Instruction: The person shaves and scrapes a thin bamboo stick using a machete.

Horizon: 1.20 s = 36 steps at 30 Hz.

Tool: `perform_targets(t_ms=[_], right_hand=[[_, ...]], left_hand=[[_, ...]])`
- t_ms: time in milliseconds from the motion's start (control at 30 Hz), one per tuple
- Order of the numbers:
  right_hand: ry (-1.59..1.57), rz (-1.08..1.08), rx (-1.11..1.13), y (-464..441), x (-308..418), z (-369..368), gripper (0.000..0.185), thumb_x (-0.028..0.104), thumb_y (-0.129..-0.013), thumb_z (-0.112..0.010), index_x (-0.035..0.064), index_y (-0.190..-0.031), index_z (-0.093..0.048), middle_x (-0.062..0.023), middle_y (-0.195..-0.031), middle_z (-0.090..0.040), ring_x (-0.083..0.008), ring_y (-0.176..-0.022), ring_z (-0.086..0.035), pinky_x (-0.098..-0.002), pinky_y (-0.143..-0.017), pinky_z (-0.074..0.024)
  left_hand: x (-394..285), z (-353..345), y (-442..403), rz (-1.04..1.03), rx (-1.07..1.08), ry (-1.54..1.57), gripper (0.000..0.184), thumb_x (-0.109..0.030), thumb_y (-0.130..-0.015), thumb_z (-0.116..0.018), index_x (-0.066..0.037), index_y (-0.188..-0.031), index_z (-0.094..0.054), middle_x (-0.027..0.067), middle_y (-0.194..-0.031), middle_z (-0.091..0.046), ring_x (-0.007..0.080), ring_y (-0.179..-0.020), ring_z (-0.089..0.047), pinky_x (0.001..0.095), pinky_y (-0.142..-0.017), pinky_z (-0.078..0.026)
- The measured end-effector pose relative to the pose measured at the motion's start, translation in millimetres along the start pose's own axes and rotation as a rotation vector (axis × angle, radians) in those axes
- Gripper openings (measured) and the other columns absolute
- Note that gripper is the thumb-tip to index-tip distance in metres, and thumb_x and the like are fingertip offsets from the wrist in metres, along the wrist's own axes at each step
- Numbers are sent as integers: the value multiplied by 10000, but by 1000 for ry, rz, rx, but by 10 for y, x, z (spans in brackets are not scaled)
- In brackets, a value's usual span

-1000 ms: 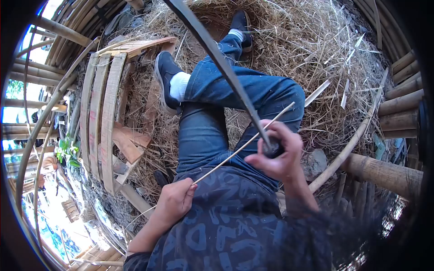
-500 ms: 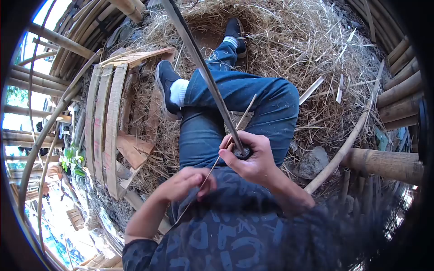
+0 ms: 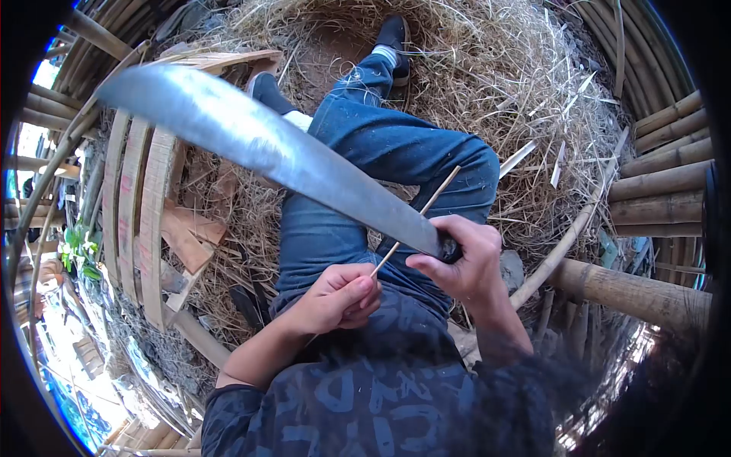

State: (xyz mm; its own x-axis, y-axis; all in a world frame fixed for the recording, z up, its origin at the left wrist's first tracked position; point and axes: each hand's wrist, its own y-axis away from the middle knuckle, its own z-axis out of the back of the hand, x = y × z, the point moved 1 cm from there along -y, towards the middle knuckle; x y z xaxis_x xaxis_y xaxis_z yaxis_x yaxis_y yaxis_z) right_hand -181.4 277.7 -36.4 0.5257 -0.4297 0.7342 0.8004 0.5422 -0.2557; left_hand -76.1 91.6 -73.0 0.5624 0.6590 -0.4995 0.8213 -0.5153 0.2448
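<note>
My right hand (image 3: 464,263) is wrapped round the dark handle of a large machete (image 3: 282,148). The broad, shiny blade reaches up and to the left, over my legs and the wooden slats, with its flat side facing me. Below the blade my left hand (image 3: 339,299) pinches a thin bamboo stick (image 3: 442,192) at my lap. The stick slants up to the right, passes under the blade near the handle, and its far tip shows above my bent knee. Its lower end is hidden by my left hand.
Wooden slats (image 3: 156,228) stand at the left, beside a broken wood piece (image 3: 186,236). Dry straw (image 3: 487,68) covers the ground beyond my crossed legs. At the right lie a thick bamboo pole (image 3: 632,292), a curved pole (image 3: 567,228) and a stone (image 3: 512,273).
The machete has turned from edge-on to flat side up and swung left. My right hand has moved right, away from my left hand, which has closed on the stick.
</note>
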Motion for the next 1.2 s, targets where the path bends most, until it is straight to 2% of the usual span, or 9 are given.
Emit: perform_targets(t_ms=[33, 167, 400, 533, 600, 767, 1000, 1133, 1200], right_hand=[[59, 33, -45, -6, -37, 7, 506, 434, -609, -841, 15, -801, -630, -87, -686, -636, -246, -557, -630, -302, -509, -489], [171, 25, -84, -56, -96, 113, 536, 483, -611, -819, 18, -777, -613, -86, -648, -603, -231, -529, -612, -300, -482, -464], [95, 115, -63, -64, -59, 51, 503, 479, -656, -794, 24, -779, -617, -80, -651, -593, -241, -527, -606, -306, -490, -461], [130, 6, -118, -67, -92, 35, 507, 491, -679, -782, 19, -764, -619, -79, -618, -582, -239, -502, -594, -309, -465, -452], [108, 119, -90, -66, -39, 25, 497, 484, -685, -781, 19, -760, -620, -79, -613, -581, -237, -495, -593, -308, -466, -453], [135, 33, -60, -140, -54, 71, 500, 498, -691, -770, 25, -732, -612, -87, -617, -587, -253, -514, -611, -307, -478, -464], [73, 109, -52, -123, -73, 103, 478, 479, -710, -769, 26, -739, -620, -93, -613, -587, -247, -519, -616, -308, -476, -466], [63, -128, -158, -173, -165, 190, 470, 462, -783, -720, 4, -751, -617, -83, -589, -561, -201, -485, -562, -279, -479, -429], [16, -126, -179, -130, -163, 204, 465, 460, -797, -707, 5, -753, -619, -76, -590, -564, -186, -489, -561, -271, -481, -423]], left_hand=[[6, 1, 11, 20, 36, 16, 365, -341, -998, -441, -84, -741, -400, -37, -599, -318, 49, -473, -263, 201, -402, -206], [7, 4, 62, 139, 113, 139, 369, -352, -997, -438, -96, -737, -383, -40, -609, -287, 52, -493, -256, 205, -411, -212], [-12, 16, 103, 218, 152, 183, 421, -394, -969, -488, -101, -685, -384, -35, -596, -284, 62, -492, -247, 211, -401, -187], [-4, 33, 130, 205, 152, 163, 425, -392, -966, -494, -102, -677, -381, -39, -595, -277, 61, -492, -244, 212, -402, -185], [12, 40, 146, 223, 156, 169, 422, -391, -967, -492, -103, -680, -380, -40, -598, -279, 61, -491, -242, 213, -405, -186], [24, 42, 162, 213, 170, 179, 425, -398, -965, -494, -103, -681, -379, -38, -584, -271, 64, -489, -242, 217, -409, -187], [58, 62, 154, 193, 245, 151, 398, -381, -994, -430, -100, -720, -364, -31, -597, -287, 62, -486, -261, 215, -405, -204], [64, 59, 145, 158, 184, 86, 391, -360, -1000, -425, -94, -719, -372, -34, -601, -292, 58, -483, -261, 210, -412, -215], [69, 50, 131, 144, 181, 81, 384, -352, -1003, -422, -91, -724, -382, -37, -603, -301, 55, -481, -265, 207, -415, -221]])
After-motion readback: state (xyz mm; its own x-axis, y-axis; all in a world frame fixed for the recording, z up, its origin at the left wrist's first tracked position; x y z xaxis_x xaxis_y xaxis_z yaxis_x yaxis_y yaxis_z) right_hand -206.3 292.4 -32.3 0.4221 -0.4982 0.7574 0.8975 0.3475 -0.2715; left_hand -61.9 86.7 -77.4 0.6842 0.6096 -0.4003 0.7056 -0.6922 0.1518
